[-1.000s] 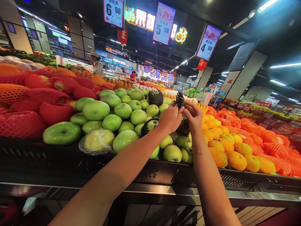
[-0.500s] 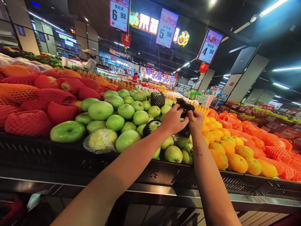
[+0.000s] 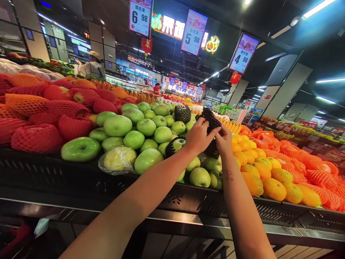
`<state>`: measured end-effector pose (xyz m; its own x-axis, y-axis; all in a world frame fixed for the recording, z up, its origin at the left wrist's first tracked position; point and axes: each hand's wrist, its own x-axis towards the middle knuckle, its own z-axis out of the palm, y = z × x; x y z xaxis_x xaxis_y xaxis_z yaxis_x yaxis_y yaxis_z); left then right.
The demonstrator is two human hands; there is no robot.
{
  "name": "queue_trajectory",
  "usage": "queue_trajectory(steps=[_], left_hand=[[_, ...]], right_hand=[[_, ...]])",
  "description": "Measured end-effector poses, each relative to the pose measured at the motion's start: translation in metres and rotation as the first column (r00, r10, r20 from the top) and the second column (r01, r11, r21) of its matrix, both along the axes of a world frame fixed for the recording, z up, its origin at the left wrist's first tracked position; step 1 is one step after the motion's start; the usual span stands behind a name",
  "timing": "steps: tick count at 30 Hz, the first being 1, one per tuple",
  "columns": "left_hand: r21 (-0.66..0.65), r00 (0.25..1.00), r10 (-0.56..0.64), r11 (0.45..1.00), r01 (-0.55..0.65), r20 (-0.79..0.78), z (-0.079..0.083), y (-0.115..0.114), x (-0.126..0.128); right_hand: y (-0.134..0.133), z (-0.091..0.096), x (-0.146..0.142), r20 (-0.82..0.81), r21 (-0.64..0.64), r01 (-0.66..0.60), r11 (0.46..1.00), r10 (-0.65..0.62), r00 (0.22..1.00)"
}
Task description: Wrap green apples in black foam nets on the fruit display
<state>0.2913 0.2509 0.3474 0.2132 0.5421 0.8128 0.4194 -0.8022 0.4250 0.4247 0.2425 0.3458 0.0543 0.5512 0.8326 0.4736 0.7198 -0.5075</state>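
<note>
My left hand and my right hand are raised together over a pile of green apples. Both pinch a black foam net sleeve between them, its top sticking up above the fingers. More black netting hangs below my right hand, and I cannot tell whether an apple is inside. One apple wearing a black net sits on top of the pile, another half-wrapped one lies just left of my left wrist.
Red and orange netted fruit fills the left of the shelf, oranges and orange nets the right. A bagged yellow fruit lies at the front. Price signs hang overhead. A person in a hat stands far back left.
Both hands have closed in on each other and bunched the black net, which was stretched taller a second ago. The view has shifted slightly.
</note>
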Motion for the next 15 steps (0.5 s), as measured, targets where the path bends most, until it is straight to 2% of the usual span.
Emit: queue_trajectory(steps=[4,7,9,11,13,15], left_hand=[[-0.018,0.999,0.054,0.998,-0.054,0.005,0.0,0.003,0.001],[-0.046,0.99,0.118,0.992,-0.115,0.079,0.0,0.004,0.0],[-0.072,0.98,0.165,0.985,-0.158,0.107,0.0,0.003,0.0],[-0.071,0.979,0.185,0.981,-0.179,0.083,0.0,0.001,0.0],[-0.03,0.984,0.18,0.983,-0.179,0.014,-0.001,-0.001,0.001],[0.009,0.98,0.178,0.984,-0.178,-0.084,-0.001,-0.001,0.002]], right_hand=[[0.003,0.0,0.005,-0.134,0.024,0.045,0.999,-0.042,0.99],[0.007,-0.001,0.011,-0.343,0.056,0.126,0.99,-0.1,0.934],[0.008,0.0,0.014,-0.516,0.045,0.215,0.976,-0.161,0.841],[0.009,0.002,0.016,-0.684,-0.025,0.236,0.971,-0.189,0.704],[0.007,0.006,0.016,-0.788,-0.119,0.154,0.981,-0.187,0.587],[0.003,0.011,0.017,-0.82,-0.198,0.04,0.979,-0.188,0.541]])
